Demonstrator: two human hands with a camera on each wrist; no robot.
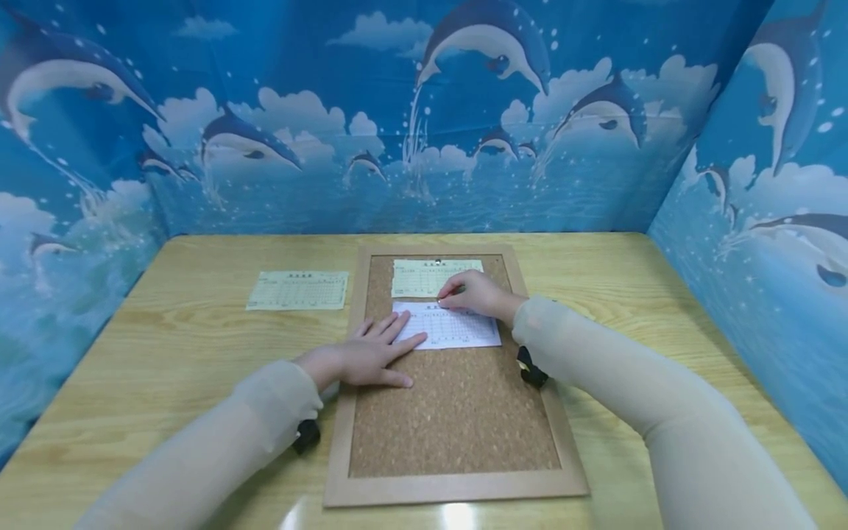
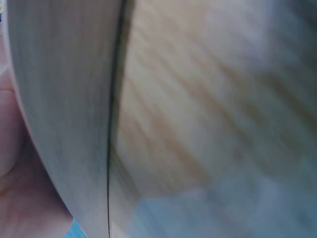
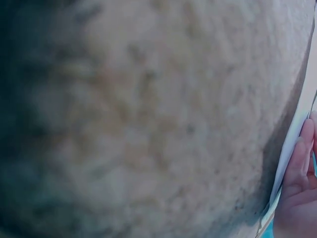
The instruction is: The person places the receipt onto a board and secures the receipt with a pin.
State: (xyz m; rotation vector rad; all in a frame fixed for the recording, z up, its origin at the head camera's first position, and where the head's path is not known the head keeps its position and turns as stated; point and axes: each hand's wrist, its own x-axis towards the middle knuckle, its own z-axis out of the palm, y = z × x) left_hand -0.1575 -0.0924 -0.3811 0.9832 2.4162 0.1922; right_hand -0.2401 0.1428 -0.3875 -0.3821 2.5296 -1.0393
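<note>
A white printed slip (image 1: 457,336) lies on the framed cork board (image 1: 450,412), just below a pale yellow-green slip (image 1: 409,281). A small shiny pushpin (image 1: 438,262) sits at the upper slip's top edge. My left hand (image 1: 372,356) is spread flat, its fingers on the white slip's left side and its palm over the board's left frame. At the white slip's top edge my right hand (image 1: 480,293) pinches another small pushpin (image 1: 439,300), mostly hidden by the fingertips. The right wrist view shows the right hand (image 3: 297,203) beside the paper's edge.
A second yellow-green slip (image 1: 298,290) lies on the wooden table (image 1: 218,346), left of the board. A blue dolphin-print cloth (image 1: 318,199) stands around the back and sides. Both wrists wear black devices (image 1: 530,366) under cream sleeves.
</note>
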